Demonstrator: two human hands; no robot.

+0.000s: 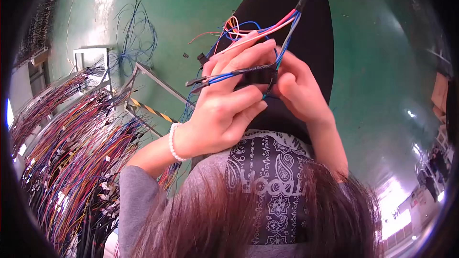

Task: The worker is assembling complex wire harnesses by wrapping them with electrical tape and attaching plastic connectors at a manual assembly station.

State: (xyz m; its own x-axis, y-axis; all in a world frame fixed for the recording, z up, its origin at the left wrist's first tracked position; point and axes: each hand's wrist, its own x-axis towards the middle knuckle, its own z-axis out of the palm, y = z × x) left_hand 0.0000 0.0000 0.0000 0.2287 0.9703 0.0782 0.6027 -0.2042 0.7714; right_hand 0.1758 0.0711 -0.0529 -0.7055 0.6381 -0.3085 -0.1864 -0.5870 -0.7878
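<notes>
Head | wire harness (286,43) across left hand (221,109), beside right hand (304,94) | hands: both curled, holding it

Pale lettering (272,189) across black paisley panel (277,206) of grey shirt (137,200).

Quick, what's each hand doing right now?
Left hand: fingers curled, holding the wire harness.
Right hand: partly curled beside the black piece; fingertips partly hidden, so its grip can't be told.
</notes>
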